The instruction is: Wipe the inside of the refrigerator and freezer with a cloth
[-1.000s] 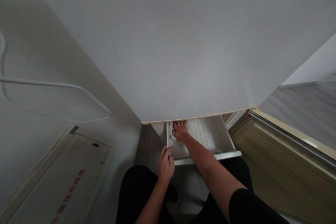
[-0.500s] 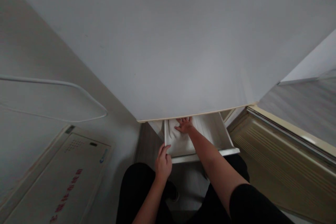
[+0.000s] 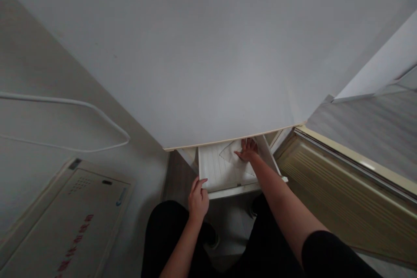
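A white drawer (image 3: 216, 169) is pulled out beneath a large pale top surface. My left hand (image 3: 198, 197) is closed on the drawer's front left corner. Inside, my right hand (image 3: 248, 152) lies with spread fingers on a white cloth (image 3: 232, 153) at the right part of the drawer floor. The cloth is partly hidden under that hand and reaches toward the drawer's front right.
The large pale surface (image 3: 208, 61) overhangs the drawer. An open door with a ribbed inner side (image 3: 345, 191) stands at the right. On the left wall are a white cable (image 3: 74, 102) and a metal box cover (image 3: 87, 208) with red lettering. My knees flank the drawer front.
My right hand has moved with the cloth from the left part of the drawer to the right. My left hand keeps its hold on the corner. The view has shifted slightly.
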The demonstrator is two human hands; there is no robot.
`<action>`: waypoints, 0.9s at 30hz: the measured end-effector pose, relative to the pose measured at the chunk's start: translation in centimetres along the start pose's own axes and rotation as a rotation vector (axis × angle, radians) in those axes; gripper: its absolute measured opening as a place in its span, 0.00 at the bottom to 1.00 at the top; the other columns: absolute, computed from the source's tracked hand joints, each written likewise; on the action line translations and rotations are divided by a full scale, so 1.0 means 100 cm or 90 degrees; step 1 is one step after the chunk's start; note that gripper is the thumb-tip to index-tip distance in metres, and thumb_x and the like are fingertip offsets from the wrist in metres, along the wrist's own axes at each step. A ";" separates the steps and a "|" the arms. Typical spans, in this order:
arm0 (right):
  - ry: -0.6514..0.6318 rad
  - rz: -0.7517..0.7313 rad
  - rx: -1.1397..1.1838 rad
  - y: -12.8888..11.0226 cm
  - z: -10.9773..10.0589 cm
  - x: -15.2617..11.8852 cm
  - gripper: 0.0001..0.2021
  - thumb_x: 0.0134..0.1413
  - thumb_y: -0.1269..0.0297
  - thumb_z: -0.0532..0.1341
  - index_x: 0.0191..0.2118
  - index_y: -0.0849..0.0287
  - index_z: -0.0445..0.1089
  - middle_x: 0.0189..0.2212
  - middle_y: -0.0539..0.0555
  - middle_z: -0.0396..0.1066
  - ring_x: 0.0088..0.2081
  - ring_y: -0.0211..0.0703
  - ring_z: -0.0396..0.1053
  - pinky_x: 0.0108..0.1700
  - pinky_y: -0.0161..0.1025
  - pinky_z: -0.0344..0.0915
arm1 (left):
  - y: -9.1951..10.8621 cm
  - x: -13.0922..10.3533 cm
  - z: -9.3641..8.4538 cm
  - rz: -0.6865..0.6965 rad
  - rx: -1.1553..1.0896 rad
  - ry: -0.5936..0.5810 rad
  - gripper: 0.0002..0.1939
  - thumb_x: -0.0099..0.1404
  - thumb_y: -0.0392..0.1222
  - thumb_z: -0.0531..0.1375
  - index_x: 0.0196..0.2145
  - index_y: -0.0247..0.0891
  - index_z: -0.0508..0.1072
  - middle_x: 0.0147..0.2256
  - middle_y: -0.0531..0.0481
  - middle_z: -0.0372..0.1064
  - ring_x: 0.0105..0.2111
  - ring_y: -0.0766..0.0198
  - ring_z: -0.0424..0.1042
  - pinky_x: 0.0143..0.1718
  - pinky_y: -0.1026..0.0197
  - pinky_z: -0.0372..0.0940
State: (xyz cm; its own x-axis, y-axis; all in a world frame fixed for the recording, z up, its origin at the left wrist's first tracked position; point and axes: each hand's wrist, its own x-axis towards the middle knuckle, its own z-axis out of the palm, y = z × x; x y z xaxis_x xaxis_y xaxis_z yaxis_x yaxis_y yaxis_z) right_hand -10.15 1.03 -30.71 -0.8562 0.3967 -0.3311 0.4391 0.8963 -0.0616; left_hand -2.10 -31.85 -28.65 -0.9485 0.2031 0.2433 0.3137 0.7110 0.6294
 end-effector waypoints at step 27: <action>0.173 -0.271 0.117 -0.088 -0.018 -0.180 0.44 0.61 0.31 0.47 0.75 0.50 0.40 0.75 0.62 0.32 0.74 0.66 0.31 0.69 0.60 0.45 | 0.015 0.002 -0.005 -0.016 -0.030 0.003 0.19 0.64 0.31 0.51 0.45 0.40 0.78 0.56 0.42 0.71 0.53 0.54 0.75 0.55 0.53 0.70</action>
State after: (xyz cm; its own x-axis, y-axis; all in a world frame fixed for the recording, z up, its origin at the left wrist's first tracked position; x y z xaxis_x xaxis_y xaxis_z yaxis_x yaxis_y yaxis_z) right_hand 0.92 -13.66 -22.49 -0.9978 0.0648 0.0138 0.0574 0.9495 -0.3085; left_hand -1.84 -31.09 -27.33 -0.9557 0.1821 0.2311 0.2920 0.6834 0.6691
